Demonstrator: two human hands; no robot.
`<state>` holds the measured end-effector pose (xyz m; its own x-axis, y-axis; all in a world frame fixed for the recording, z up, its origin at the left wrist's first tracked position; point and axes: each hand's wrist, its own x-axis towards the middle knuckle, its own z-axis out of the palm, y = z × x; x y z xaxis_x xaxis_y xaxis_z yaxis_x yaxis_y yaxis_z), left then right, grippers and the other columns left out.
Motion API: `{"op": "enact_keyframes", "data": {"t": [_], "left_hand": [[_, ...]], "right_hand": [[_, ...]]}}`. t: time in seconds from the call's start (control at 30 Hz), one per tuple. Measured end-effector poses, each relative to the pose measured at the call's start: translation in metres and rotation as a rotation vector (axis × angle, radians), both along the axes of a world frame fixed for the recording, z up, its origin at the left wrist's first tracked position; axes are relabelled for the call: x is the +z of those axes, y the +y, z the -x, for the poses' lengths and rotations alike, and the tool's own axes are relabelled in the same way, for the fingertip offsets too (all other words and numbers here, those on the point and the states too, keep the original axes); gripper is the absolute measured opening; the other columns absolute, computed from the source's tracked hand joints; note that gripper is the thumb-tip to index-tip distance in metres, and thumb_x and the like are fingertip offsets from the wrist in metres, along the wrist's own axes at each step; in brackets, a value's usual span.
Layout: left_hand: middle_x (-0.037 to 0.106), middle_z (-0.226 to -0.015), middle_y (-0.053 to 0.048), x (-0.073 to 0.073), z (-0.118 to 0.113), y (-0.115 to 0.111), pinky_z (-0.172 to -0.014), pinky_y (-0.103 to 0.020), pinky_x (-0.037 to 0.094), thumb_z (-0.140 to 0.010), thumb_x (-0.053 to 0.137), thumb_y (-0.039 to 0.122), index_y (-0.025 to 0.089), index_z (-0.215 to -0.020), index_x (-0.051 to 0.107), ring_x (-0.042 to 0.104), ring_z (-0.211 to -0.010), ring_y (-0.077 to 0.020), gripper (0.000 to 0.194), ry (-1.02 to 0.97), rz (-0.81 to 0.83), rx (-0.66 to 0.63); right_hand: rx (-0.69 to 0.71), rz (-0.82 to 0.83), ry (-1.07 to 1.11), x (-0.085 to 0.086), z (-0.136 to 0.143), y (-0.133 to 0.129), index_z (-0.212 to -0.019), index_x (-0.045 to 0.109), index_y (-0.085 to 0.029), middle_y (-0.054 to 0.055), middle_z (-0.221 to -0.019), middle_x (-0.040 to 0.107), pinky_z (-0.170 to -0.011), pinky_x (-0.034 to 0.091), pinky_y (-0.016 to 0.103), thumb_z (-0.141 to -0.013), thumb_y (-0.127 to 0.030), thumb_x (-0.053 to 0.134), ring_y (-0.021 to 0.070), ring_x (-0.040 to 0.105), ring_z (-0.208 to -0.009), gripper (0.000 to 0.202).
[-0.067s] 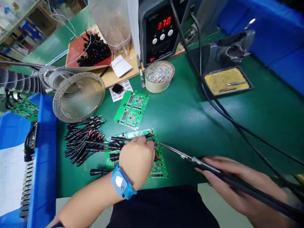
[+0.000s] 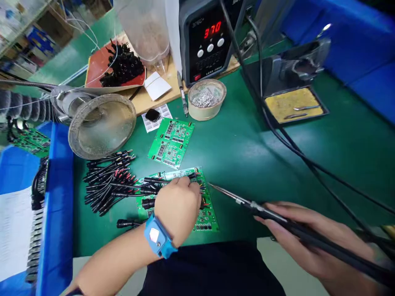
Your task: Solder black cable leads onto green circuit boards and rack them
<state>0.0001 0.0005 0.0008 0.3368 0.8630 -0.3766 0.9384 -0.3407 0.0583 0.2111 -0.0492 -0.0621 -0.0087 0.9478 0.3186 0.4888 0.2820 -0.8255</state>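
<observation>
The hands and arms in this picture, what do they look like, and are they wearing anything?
Both hands, left and right, are bare, with no gloves. The left wrist wears a bright blue band with a whitish plate and a small round stud. No sleeve covers the visible left forearm. The right wrist is too blurry to tell.

Person | left wrist: bright blue band [image 2: 168, 248], pale square patch [image 2: 154, 235], small round stud [image 2: 158, 244] | lap: dark navy clothing [image 2: 212, 269]
</observation>
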Motion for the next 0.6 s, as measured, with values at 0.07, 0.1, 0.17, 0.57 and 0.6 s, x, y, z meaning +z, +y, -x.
{"op": "enact_keyframes", "data": {"t": [0.07,0.1,0.17,0.57,0.6], "left_hand": [[0.062,-0.081,-0.007,0.0007,-0.0001,0.0003,-0.068,-0.037,0.053,-0.088,0.049,0.020,0.016,-0.096,0.066,0.060,-0.077,-0.0231,0.020,0.002,-0.004,-0.006],[0.062,-0.081,-0.007,0.0010,-0.0002,0.0004,-0.067,-0.037,0.053,-0.088,0.049,0.020,0.016,-0.096,0.066,0.060,-0.077,-0.0229,0.020,0.003,-0.005,-0.010],[0.062,-0.080,-0.007,0.0012,-0.0001,0.0004,-0.068,-0.037,0.053,-0.088,0.049,0.021,0.015,-0.096,0.066,0.060,-0.077,-0.0227,0.020,0.004,-0.004,-0.017],[0.061,-0.080,-0.007,0.0002,0.0010,-0.0006,-0.069,-0.037,0.053,-0.087,0.051,0.020,0.015,-0.095,0.066,0.060,-0.077,-0.0230,0.018,0.023,-0.037,-0.064],[0.061,-0.080,-0.007,0.0002,0.0010,-0.0012,-0.069,-0.037,0.053,-0.087,0.052,0.020,0.014,-0.095,0.066,0.060,-0.077,-0.0230,0.017,0.026,-0.041,-0.068]], "right_hand": [[0.038,-0.039,-0.026,0.0006,0.0002,0.0003,-0.086,0.062,-0.022,0.003,-0.078,0.068,-0.062,0.056,0.019,-0.077,-0.024,0.062,0.0123,0.066,-0.068,0.008],[0.059,-0.063,-0.041,0.0010,0.0005,0.0009,-0.087,0.062,-0.021,0.003,-0.077,0.068,-0.062,0.056,0.019,-0.078,-0.023,0.061,0.0120,0.066,-0.068,0.009],[0.081,-0.098,-0.056,0.0017,0.0013,0.0026,-0.090,0.061,-0.019,0.003,-0.077,0.067,-0.064,0.056,0.018,-0.078,-0.021,0.061,0.0112,0.065,-0.067,0.012],[0.127,-0.172,-0.060,0.0006,0.0036,0.0040,-0.092,0.061,-0.018,0.003,-0.074,0.068,-0.064,0.057,0.022,-0.076,-0.019,0.063,0.0127,0.066,-0.066,0.016],[0.110,-0.157,-0.064,0.0002,0.0027,0.0031,-0.091,0.061,-0.019,0.003,-0.074,0.068,-0.063,0.057,0.022,-0.077,-0.021,0.062,0.0132,0.066,-0.066,0.014]]}}
